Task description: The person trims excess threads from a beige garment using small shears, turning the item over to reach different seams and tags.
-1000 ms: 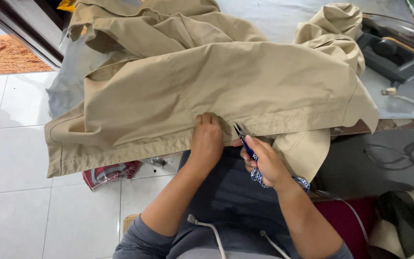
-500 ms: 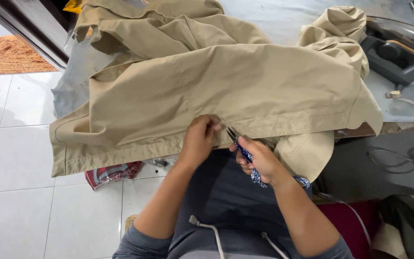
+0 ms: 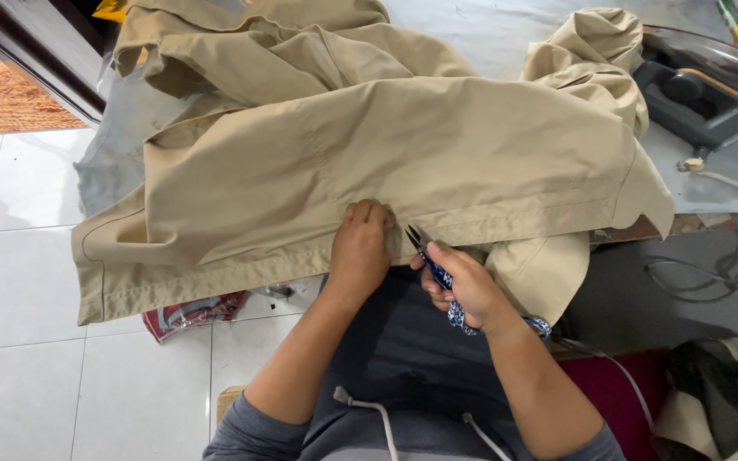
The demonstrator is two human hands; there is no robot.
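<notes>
A large beige garment (image 3: 369, 162) lies spread over a grey-covered table (image 3: 711, 183), its stitched hem hanging toward me. My left hand (image 3: 360, 248) presses flat on the hem near the middle. My right hand (image 3: 463, 286) is closed around small thread snips with a blue patterned handle (image 3: 431, 259), their blades pointing at the hem right beside my left fingers. A blue patterned cord hangs from the snips below my right wrist.
An electric iron (image 3: 702, 85) sits on the table at the right, its white cord (image 3: 736, 188) trailing off the edge. A crumpled red packet (image 3: 190, 314) lies on the white floor tiles. An orange mat (image 3: 6, 98) is at the far left. Dark red cloth (image 3: 617, 384) lies beside my right arm.
Both hands have shifted slightly right along the hem, and the snips' blades have come closer to the fabric edge beside my left fingers. The view has moved in a little.
</notes>
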